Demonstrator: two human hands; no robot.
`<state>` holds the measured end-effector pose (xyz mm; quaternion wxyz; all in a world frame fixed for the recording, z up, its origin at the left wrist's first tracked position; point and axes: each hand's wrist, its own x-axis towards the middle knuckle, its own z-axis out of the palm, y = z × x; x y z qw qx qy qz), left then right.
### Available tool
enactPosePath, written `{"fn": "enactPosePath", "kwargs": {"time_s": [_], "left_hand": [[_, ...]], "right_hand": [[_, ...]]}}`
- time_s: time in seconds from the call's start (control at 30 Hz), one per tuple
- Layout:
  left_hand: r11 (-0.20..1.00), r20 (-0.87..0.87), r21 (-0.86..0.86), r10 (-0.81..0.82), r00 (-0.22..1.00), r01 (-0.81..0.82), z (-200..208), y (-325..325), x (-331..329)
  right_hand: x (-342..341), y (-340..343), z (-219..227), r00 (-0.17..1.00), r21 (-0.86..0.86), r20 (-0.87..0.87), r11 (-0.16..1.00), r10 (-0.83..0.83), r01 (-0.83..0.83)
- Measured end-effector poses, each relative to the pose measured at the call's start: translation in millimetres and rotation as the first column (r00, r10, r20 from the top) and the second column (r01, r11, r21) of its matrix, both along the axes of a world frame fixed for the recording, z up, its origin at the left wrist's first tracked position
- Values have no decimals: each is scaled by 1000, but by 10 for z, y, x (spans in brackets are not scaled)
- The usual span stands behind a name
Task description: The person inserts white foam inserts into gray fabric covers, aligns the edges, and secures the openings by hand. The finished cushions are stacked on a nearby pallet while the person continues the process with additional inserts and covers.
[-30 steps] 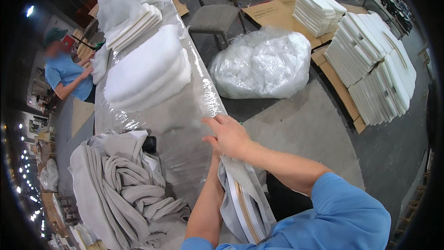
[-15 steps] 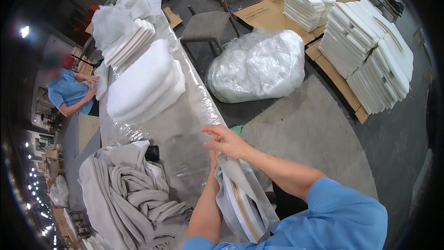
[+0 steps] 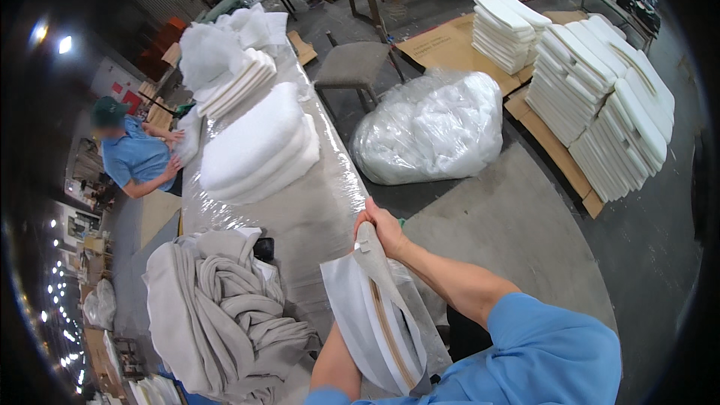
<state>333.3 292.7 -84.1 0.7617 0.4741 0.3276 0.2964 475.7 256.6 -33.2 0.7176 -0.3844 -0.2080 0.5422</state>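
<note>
A light grey fabric cover (image 3: 343,294) with a white strip and a brown zipper (image 3: 388,326) hangs in front of me, over the table's near edge. My right hand (image 3: 386,231) is closed round the narrow top end of this cover. The cover hides my left hand; only the left forearm (image 3: 335,366) shows below it, so I cannot tell whether the fingers are inside the cover or behind it. To the left, a heap of grey fabric covers (image 3: 217,307) lies crumpled on the table, with a small black object (image 3: 264,248) beside it.
White padding (image 3: 255,139) and more batting (image 3: 225,52) lie along the plastic-covered table (image 3: 307,214). A bag of white filling (image 3: 431,131) sits on the floor by a chair (image 3: 352,64). Foam stacks (image 3: 592,82) rest on cardboard at right. A co-worker (image 3: 135,146) stands across the table.
My right hand has gone from loosely open fingers above the cover to gripping its end. The cover's left side has spread out over my left hand and forearm. The view has shifted slightly.
</note>
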Motion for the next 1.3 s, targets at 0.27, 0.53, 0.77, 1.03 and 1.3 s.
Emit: {"fn": "enactPosePath", "kwargs": {"time_s": [0.27, 0.53, 0.77, 1.03, 1.3], "left_hand": [[983, -46, -77, 165, 985, -169, 234, -529, -633], [952, -39, -171, 251, 967, -254, 258, -743, -773], [907, 17, -289, 325, 945, -307, 407, -805, -869], [854, 403, -489, 401, 822, -177, 1782, -628, -1066], [642, -743, 564, 121, 658, 519, 3912, -1150, -1345]], "right_hand": [[-133, 115, 468, 922, -8, 383, 998, -54, 62], [-13, 218, -434, 964, -154, 266, 987, -4, 46], [-296, 172, -761, 983, -291, 136, 943, -124, 159], [-336, 426, 1245, 913, 179, 364, 976, -183, 124], [-981, -732, 2561, 532, 599, 668, 800, -520, 30]]}}
